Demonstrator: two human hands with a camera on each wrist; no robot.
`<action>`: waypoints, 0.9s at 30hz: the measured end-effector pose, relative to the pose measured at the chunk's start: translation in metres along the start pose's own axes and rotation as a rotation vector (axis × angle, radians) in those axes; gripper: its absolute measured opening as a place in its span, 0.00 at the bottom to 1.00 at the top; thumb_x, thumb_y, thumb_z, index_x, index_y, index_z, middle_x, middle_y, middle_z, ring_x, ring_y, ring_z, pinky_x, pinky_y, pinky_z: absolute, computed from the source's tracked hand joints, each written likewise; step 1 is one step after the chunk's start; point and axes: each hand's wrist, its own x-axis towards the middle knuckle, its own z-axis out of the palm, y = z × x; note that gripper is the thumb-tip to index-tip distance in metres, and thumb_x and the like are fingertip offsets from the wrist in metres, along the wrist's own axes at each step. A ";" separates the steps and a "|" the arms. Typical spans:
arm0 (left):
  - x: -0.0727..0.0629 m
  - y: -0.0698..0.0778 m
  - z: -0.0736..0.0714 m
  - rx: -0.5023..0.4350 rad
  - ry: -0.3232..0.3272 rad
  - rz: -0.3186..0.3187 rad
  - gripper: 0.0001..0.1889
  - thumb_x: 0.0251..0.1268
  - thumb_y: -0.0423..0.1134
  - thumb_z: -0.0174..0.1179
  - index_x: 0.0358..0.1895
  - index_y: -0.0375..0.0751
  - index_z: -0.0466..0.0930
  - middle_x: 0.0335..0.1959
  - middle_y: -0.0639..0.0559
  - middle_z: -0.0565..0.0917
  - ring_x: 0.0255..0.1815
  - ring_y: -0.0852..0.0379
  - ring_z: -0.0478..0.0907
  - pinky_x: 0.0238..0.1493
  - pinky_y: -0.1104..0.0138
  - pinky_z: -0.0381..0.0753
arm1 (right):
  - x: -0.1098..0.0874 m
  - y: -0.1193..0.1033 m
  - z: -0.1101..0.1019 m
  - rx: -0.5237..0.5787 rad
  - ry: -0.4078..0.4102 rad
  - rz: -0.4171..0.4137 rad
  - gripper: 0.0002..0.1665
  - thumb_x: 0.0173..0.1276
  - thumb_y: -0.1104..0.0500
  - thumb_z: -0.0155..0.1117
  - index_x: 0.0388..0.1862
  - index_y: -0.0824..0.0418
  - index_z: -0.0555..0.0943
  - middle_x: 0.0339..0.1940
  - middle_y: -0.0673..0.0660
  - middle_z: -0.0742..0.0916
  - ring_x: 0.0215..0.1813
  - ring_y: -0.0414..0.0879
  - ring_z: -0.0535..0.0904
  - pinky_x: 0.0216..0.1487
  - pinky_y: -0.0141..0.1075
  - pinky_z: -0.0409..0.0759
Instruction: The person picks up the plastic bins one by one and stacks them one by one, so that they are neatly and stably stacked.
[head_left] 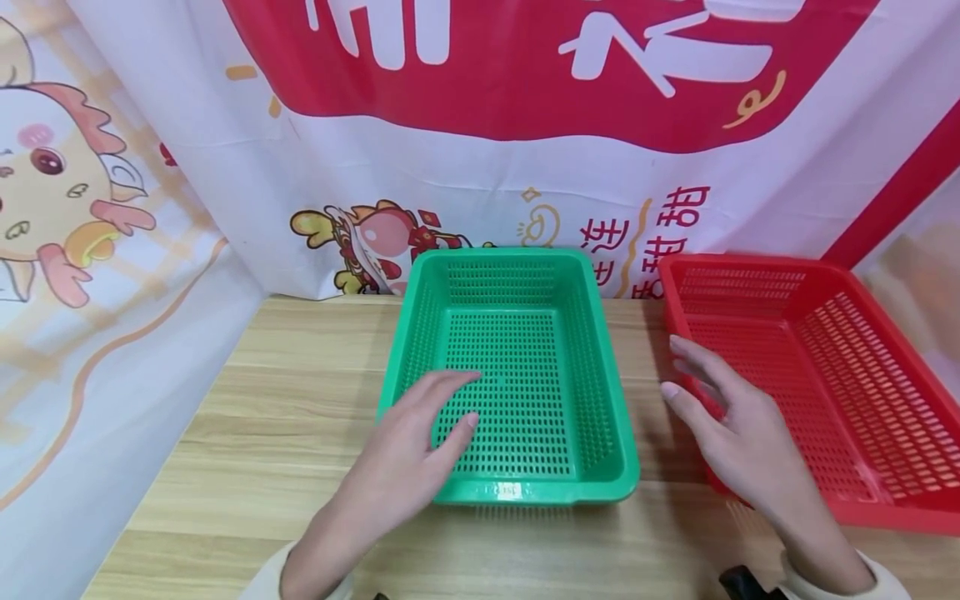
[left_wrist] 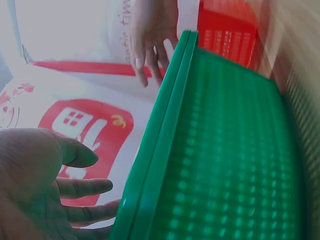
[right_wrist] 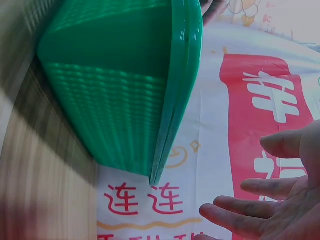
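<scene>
A green perforated plastic basket (head_left: pixel 506 492) stands on the wooden table with nothing inside it. My left hand (head_left: pixel 408 442) hovers over its near left corner, thumb and fingers spread apart and holding nothing. In the left wrist view that hand (left_wrist: pixel 55 185) shows loose fingers beside the basket's rim (left_wrist: pixel 155 155). My right hand (head_left: pixel 735 425) is held between the green basket and a red basket (head_left: pixel 810 350), overlapping the red one's left rim in the head view. Its fingers are parted, with nothing in them; the right wrist view shows this hand (right_wrist: pixel 270 195) apart from the green basket (right_wrist: pixel 115 100).
The light wooden table (head_left: pixel 247 433) extends to the left of the green basket. Behind it hangs a printed cloth (head_left: pixel 480 167) with red and white patterns, and another cloth (head_left: pixel 112 333) covers the left side. The red basket sits at the table's right.
</scene>
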 end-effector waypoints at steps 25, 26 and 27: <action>0.017 0.060 0.070 -0.143 -0.166 0.128 0.27 0.81 0.52 0.54 0.80 0.61 0.65 0.78 0.63 0.69 0.80 0.59 0.63 0.79 0.50 0.69 | -0.011 0.049 -0.023 -0.041 0.141 0.002 0.36 0.77 0.51 0.67 0.81 0.45 0.69 0.71 0.67 0.81 0.68 0.60 0.78 0.51 0.08 0.62; 0.018 0.062 0.073 -0.145 -0.162 0.132 0.28 0.81 0.51 0.54 0.80 0.60 0.66 0.78 0.63 0.69 0.80 0.59 0.64 0.79 0.51 0.69 | -0.011 0.052 -0.024 -0.039 0.142 0.010 0.36 0.77 0.51 0.66 0.81 0.45 0.69 0.71 0.67 0.81 0.68 0.61 0.78 0.50 0.07 0.61; 0.019 0.065 0.075 -0.147 -0.159 0.138 0.27 0.81 0.50 0.54 0.79 0.60 0.66 0.77 0.63 0.69 0.80 0.60 0.64 0.79 0.52 0.69 | -0.012 0.054 -0.026 -0.034 0.143 0.018 0.36 0.77 0.51 0.66 0.81 0.44 0.69 0.71 0.67 0.81 0.68 0.62 0.78 0.49 0.06 0.61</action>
